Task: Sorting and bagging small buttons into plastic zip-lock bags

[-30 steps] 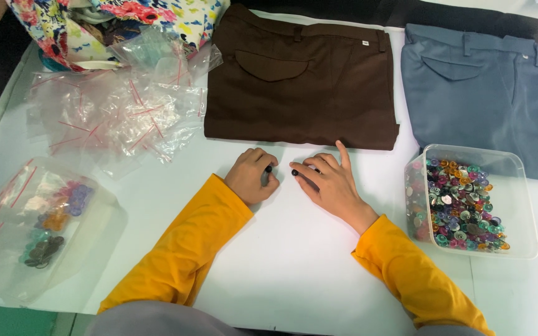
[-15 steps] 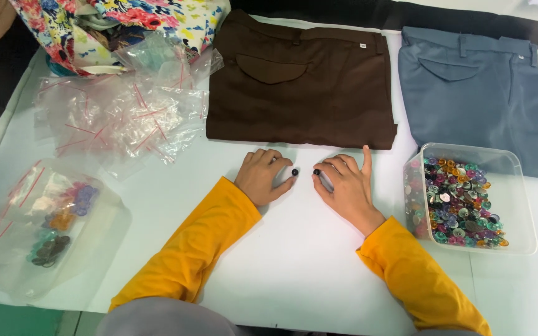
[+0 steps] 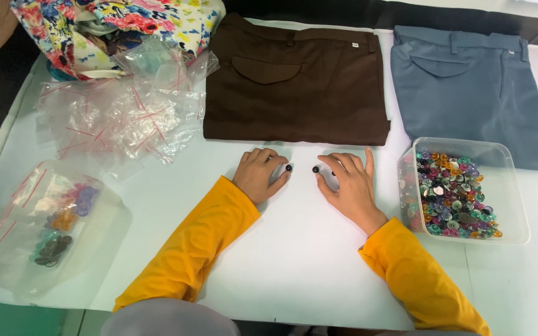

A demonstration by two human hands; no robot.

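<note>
My left hand (image 3: pixel 258 175) rests on the white table (image 3: pixel 294 261) with fingers curled, pinching a small black button (image 3: pixel 289 167) at its fingertips. My right hand (image 3: pixel 351 185) lies a little to the right and pinches a second black button (image 3: pixel 316 169) between thumb and forefinger. The two buttons sit a few centimetres apart, just in front of folded brown trousers (image 3: pixel 294 87). Both arms wear yellow sleeves.
Folded blue trousers (image 3: pixel 474 87) lie at the back right. A clear plastic tub (image 3: pixel 512 186) of several coloured buttons stands right of my right hand. Empty clear zip bags (image 3: pixel 119 118) are heaped at the left, a bag of sorted buttons (image 3: pixel 51 224) nearer, floral fabric (image 3: pixel 126 22) behind.
My hands were together in front of the brown trousers. They have drawn apart, and each now has a black button at its fingertips.
</note>
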